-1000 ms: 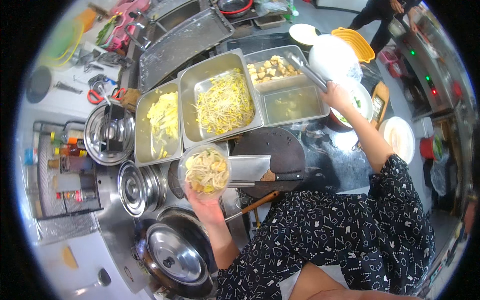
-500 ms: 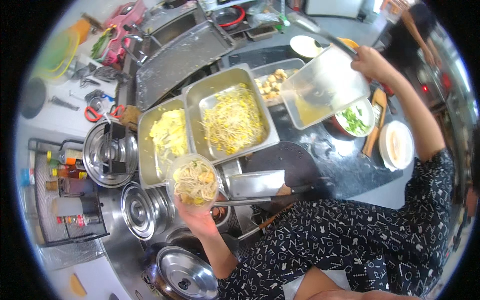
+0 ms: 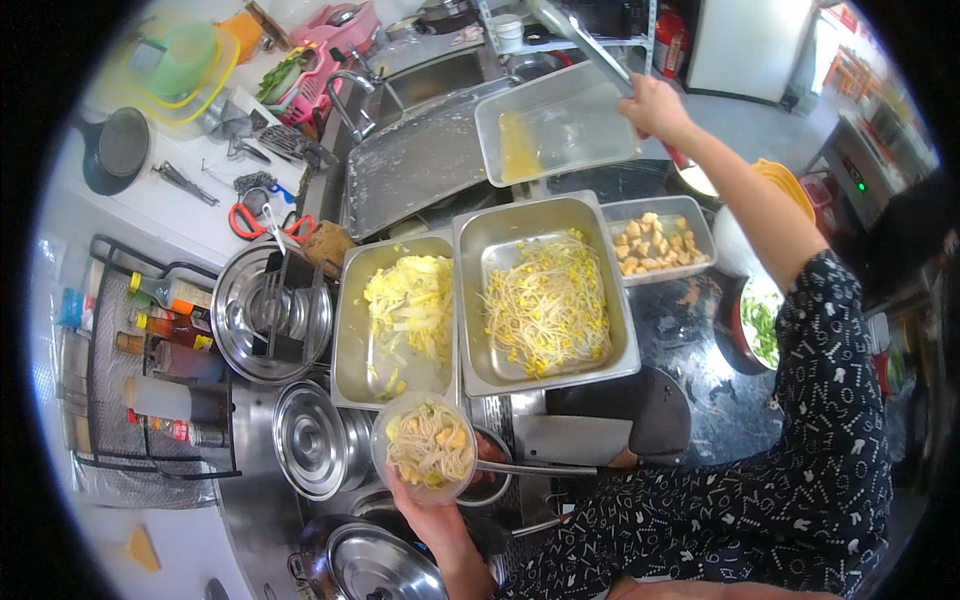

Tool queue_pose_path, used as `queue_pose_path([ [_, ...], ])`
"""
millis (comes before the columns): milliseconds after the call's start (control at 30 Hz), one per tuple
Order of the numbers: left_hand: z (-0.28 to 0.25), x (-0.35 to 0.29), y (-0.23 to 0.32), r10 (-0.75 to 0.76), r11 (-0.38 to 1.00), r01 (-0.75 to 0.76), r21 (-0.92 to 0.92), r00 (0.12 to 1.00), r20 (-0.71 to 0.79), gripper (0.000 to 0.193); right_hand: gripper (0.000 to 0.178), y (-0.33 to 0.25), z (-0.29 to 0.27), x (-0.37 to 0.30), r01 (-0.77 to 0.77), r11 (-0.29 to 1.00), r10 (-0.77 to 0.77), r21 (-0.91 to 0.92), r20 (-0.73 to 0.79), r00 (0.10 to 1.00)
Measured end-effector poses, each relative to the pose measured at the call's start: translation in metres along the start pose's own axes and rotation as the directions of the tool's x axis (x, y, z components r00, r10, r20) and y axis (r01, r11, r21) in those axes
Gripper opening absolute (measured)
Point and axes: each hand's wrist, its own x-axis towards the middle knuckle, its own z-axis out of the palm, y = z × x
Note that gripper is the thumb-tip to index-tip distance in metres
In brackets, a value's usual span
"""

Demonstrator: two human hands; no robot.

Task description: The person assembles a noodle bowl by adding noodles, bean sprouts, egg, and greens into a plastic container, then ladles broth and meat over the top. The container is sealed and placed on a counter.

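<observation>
Noodles are sitting in a clear round bowl [image 3: 428,446], with little yellow bits on top. The left hand [image 3: 430,512] is holding this bowl from below, fingers curled up around its bottom. The bowl is hanging over the near edge of the surface, just in front of a steel tray of pale cabbage [image 3: 400,315]. Beside that tray, a bigger tray of bean sprouts [image 3: 545,295] is standing, and a small tray of tofu cubes [image 3: 655,240] is sitting right of it.

The right hand [image 3: 655,105] is reaching far out and up. Its fingers are gripping the rim of a steel pan [image 3: 555,135], which is tilting in the air near the sink [image 3: 440,75]. A little yellow juice is pooling in its low end.

Two round lids [image 3: 310,440] are resting left of the bowl. Red scissors [image 3: 262,220] are lying farther back, and sauce bottles [image 3: 165,345] are lying in a wire rack at the left.
</observation>
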Motion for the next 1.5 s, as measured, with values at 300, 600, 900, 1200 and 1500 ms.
queue_pose_path([
  [300,-0.029,-0.008,0.001,0.019,1.000,-0.016,0.023,0.992,-0.121,0.056,0.026,-0.053,0.125,0.044,0.296,0.947,-0.319,-0.126,-0.254,0.913],
  [600,-0.020,-0.006,-0.004,0.069,0.998,-0.064,0.030,0.974,-0.217,0.052,0.013,-0.063,0.154,0.032,0.536,0.820,-0.572,-0.200,-0.321,0.755],
  [900,0.001,-0.016,0.005,0.032,0.995,0.006,0.099,0.926,-0.376,0.057,0.023,-0.070,0.149,0.015,0.738,0.580,-0.814,-0.345,-0.272,0.513],
  [1200,0.012,-0.013,0.004,0.026,0.993,0.016,0.115,0.935,-0.355,0.057,0.014,-0.072,0.144,0.011,0.771,0.534,-0.844,-0.348,-0.267,0.464],
  [1500,0.015,-0.014,0.002,0.006,0.996,0.025,0.084,0.935,-0.354,0.056,0.015,-0.071,0.134,0.021,0.741,0.554,-0.829,-0.379,-0.336,0.448],
])
